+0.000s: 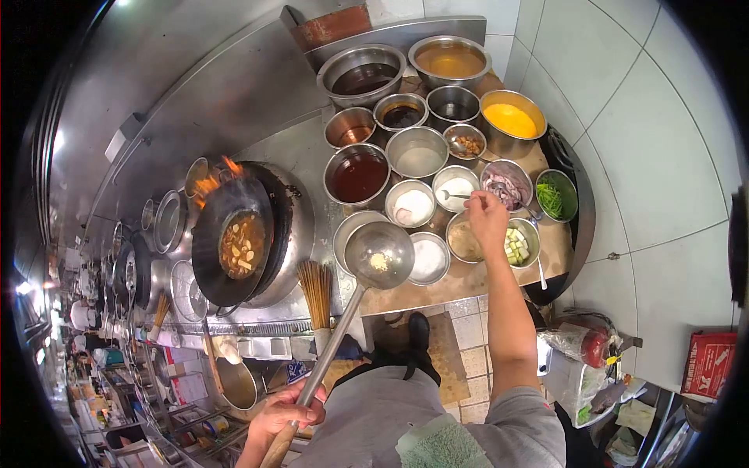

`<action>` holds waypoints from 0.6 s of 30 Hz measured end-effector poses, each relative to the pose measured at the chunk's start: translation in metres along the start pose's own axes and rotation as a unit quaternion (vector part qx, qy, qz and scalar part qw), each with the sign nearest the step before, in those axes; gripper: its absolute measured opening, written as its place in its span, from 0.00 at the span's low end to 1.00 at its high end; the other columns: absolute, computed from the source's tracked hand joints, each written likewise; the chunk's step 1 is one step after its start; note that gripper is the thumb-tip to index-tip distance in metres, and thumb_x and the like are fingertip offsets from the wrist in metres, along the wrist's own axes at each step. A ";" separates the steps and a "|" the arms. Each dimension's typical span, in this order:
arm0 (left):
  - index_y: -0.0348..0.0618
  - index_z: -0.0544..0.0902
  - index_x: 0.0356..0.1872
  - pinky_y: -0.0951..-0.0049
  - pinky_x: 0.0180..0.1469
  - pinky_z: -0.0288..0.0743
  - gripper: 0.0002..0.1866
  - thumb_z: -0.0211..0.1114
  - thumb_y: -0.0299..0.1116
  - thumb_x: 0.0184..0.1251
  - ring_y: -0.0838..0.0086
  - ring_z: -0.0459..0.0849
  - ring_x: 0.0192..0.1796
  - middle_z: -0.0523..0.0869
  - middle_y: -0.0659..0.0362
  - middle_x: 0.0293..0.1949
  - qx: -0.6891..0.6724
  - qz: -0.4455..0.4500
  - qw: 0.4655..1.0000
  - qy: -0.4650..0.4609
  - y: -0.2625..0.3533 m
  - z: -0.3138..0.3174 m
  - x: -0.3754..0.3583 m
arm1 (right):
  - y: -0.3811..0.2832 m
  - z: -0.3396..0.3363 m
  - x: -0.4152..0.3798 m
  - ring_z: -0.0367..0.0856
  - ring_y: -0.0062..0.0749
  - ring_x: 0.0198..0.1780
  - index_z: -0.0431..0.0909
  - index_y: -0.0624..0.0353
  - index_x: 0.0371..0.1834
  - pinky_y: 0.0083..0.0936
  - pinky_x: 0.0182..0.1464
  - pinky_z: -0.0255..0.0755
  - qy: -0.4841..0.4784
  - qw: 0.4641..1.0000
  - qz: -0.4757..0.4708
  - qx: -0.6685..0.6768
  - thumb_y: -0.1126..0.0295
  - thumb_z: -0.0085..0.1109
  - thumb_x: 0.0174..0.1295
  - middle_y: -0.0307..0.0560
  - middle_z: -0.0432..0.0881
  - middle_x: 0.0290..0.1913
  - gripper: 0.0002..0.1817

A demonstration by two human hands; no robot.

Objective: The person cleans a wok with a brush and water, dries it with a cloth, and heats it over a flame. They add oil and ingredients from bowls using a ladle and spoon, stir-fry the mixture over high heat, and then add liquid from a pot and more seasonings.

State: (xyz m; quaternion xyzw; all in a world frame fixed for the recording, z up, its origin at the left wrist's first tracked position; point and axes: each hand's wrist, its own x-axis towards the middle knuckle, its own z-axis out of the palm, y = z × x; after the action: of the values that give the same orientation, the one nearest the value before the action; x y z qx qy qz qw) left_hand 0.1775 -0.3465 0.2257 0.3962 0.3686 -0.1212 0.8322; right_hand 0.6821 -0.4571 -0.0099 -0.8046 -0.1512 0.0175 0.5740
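My left hand is wrapped round the handle of a long steel ladle, whose bowl holds a small pale yellow heap. Above the seasoning bowls, my right hand pinches the end of a small spoon. The spoon's head is over a bowl of white powder. Close to my right hand are a bowl of sliced purplish pieces and a bowl of pale green cubes. At the left, a black wok holds brown food in sauce.
Flames rise beside the wok. A bamboo brush stands near the stove edge. Bowls of dark red sauce, yellow liquid and chopped greens sit farther over. A red box is at the far right.
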 end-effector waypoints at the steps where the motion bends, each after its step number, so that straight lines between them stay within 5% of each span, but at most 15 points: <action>1: 0.39 0.78 0.53 0.78 0.32 0.63 0.22 0.71 0.26 0.56 0.76 0.73 0.28 0.74 0.62 0.28 -0.008 -0.001 1.000 0.007 -0.001 -0.002 -0.002 | -0.021 -0.006 -0.004 0.90 0.32 0.32 0.86 0.65 0.44 0.30 0.38 0.82 -0.011 0.995 0.068 0.069 0.68 0.59 0.71 0.51 0.92 0.33 0.11; 9: 0.39 0.79 0.51 0.74 0.33 0.60 0.20 0.70 0.25 0.55 0.76 0.71 0.26 0.73 0.62 0.25 -0.037 0.013 0.999 0.013 -0.001 -0.002 0.004 | -0.004 -0.017 -0.001 0.89 0.27 0.31 0.85 0.67 0.46 0.23 0.36 0.81 0.025 0.972 0.122 0.199 0.71 0.59 0.72 0.50 0.91 0.33 0.10; 18: 0.38 0.79 0.54 0.70 0.34 0.60 0.18 0.67 0.24 0.61 0.75 0.67 0.24 0.72 0.61 0.20 -0.112 0.023 0.991 -0.068 0.010 0.001 0.029 | -0.098 -0.050 -0.054 0.88 0.22 0.33 0.84 0.65 0.48 0.19 0.37 0.79 -0.050 0.968 0.064 0.236 0.73 0.60 0.73 0.47 0.91 0.34 0.08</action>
State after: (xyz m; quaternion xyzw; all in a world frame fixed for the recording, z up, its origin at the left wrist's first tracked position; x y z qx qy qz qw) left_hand 0.2031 -0.3377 0.2116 0.2994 0.3131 -0.0863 0.8971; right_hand 0.6190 -0.4879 0.0904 -0.6527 -0.1192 0.1293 0.7369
